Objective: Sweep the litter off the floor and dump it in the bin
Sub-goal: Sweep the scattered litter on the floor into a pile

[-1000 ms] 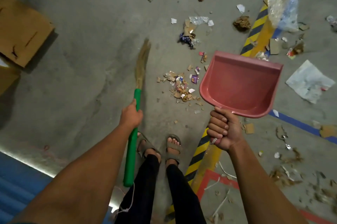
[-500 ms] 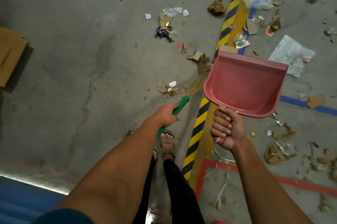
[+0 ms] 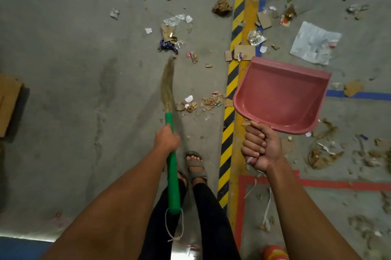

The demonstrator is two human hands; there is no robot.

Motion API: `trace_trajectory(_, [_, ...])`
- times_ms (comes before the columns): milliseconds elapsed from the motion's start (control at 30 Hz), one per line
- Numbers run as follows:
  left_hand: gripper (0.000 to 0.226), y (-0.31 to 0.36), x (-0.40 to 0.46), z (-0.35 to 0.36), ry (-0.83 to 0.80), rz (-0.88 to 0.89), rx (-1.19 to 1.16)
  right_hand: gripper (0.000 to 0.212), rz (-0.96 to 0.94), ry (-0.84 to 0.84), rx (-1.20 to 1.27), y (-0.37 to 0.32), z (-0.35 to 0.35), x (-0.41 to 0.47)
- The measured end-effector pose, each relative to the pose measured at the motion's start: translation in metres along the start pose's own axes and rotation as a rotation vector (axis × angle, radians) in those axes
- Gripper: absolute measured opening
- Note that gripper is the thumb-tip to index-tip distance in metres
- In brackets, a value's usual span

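Green plastic is what the left hand [image 3: 167, 140] wraps around: the handle of a grass broom [image 3: 168, 115], fingers curled tight near the top of the grip, with the straw head [image 3: 168, 86] reaching forward across the grey concrete floor [image 3: 74, 58]. The right hand [image 3: 259, 149] is fisted round the short handle of a pink dustpan [image 3: 281, 94], holding it up in the air with its open mouth facing away, nothing in it.

Litter lies everywhere. A small heap of cardboard scraps and paper bits [image 3: 203, 103] sits just right of the broom head, close to the yellow-and-black striped line [image 3: 231, 90]. More wrappers and torn card [image 3: 171, 35] lie further ahead, and a crumpled sheet [image 3: 315, 43] rests well off to the right. No bin shows from where I stand.

To my eye the sweeping is barely begun. It would go best with short, low strokes pulling the far scraps in towards that near heap, bristles kept flat on the concrete so the light paper does not flick away. Once one pile is gathered, the pan needs to come down with its lip pressed to the floor.
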State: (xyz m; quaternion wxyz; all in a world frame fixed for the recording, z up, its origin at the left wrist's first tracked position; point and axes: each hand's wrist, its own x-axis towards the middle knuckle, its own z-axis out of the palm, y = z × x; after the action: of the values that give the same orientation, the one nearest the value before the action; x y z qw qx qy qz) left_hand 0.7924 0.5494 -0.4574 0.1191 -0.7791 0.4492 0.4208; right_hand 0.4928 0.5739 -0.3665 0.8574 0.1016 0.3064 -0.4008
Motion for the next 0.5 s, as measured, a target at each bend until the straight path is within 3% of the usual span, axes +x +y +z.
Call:
trace_trajectory(67, [0.049,0.02,-0.004,0.011,-0.079,0.029,0.053,0.044,-0.008,0.01,0.017,0.005,-0.007,-0.007])
trace_trajectory(300, [0.065,0.087,-0.018,0.04,-0.368,0.453,0.204,0.045,-0.036,0.037,0.033,0.024,-0.026,-0.032])
trace_trajectory(400, [0.071,0.086,-0.027,0.033,-0.345,0.541,0.183,0.046,-0.061,0.051,0.043,0.03,-0.024,-0.039])
trace_trajectory(500, [0.074,0.06,-0.033,0.014,-0.275,0.508,0.097,0.045,-0.083,0.047,0.039,0.039,-0.013,-0.043])
